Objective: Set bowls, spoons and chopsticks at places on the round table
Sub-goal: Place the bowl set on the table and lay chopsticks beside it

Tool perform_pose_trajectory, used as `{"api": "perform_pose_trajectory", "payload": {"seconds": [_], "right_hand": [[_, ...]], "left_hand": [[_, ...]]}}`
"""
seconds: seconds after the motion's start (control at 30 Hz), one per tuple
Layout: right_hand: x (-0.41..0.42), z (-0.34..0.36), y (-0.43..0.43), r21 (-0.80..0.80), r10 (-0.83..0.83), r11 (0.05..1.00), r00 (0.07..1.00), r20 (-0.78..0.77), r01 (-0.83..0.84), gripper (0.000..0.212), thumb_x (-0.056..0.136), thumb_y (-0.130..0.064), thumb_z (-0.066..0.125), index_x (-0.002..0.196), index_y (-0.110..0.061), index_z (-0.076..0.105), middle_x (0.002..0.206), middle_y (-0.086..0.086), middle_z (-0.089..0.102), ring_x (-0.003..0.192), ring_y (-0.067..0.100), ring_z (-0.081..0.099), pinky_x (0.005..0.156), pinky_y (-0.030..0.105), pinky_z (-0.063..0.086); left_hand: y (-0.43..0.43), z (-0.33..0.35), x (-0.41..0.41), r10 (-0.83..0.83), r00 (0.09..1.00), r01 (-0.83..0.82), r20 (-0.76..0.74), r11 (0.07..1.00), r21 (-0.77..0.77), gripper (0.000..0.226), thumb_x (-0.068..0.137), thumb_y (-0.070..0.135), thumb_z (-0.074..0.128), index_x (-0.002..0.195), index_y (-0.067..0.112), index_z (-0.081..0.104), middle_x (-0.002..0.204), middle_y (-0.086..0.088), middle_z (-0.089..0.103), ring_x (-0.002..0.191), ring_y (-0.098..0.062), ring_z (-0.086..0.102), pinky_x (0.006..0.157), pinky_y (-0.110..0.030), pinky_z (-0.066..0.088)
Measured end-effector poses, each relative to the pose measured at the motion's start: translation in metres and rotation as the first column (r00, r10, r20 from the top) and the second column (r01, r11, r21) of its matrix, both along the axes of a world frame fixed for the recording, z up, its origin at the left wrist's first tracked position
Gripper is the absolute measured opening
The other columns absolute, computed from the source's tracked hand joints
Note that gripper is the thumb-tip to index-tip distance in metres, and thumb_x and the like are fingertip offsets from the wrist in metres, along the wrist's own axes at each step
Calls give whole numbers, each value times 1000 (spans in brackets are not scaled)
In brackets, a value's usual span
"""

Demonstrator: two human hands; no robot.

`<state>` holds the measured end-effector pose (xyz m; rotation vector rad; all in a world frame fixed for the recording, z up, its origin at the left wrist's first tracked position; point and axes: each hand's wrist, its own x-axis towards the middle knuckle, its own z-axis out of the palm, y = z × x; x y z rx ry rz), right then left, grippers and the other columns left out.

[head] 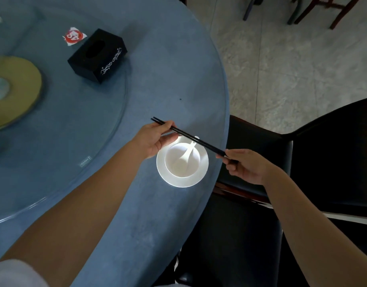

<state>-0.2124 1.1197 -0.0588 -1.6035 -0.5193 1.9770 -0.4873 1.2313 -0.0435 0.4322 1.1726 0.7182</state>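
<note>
Near the table's edge, you hold a pair of black chopsticks point(188, 137) above a white bowl point(182, 160), your left hand point(155, 139) pinching one end and your right hand point(243, 165) gripping the other. A white spoon point(185, 155) lies in the bowl, which sits on a white saucer point(182, 181). Under them, the round table point(168, 79) wears a blue-grey cloth, with a glass turntable point(74, 125) covering its middle over a gold disc point(19, 90). On that glass stand a black tissue box point(97, 55) and a red and white packet point(73, 36). Beside you, dark padded chairs point(327, 154) are tucked close to the rim, and pale marbled floor tiles point(292, 69) stretch beyond.
</note>
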Motion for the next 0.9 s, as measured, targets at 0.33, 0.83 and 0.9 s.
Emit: {"api": "perform_pose_trajectory", "payload": {"seconds": [0.33, 0.83, 0.9], "right_hand": [[9, -3, 13, -41, -47, 998, 997, 62, 49, 28, 102, -19, 52, 108, -3, 74, 75, 5, 55, 60, 12, 44, 54, 24, 42], [20, -12, 44, 44, -332, 943, 926, 181, 330, 19, 97, -13, 59, 110, -6, 71, 90, 9, 73, 74, 14, 68, 69, 28, 57], [12, -22, 42, 27, -365, 929, 903, 228, 369, 16, 97, -12, 60, 108, -6, 70, 95, 11, 74, 80, 16, 71, 67, 28, 58]], "left_hand": [[32, -23, -4, 86, 996, -82, -32, 990, 115, 13, 97, 4, 57, 89, 1, 67, 74, -6, 75, 72, -15, 73, 68, -24, 60], [68, -42, -10, 113, 988, -100, -101, 988, 119, 8, 92, -3, 62, 86, -1, 68, 70, -5, 75, 69, -14, 73, 65, -22, 59], [69, -51, -13, 91, 986, -78, -139, 992, 96, 8, 91, -2, 63, 86, 0, 68, 71, -6, 75, 68, -15, 73, 63, -22, 59]]}}
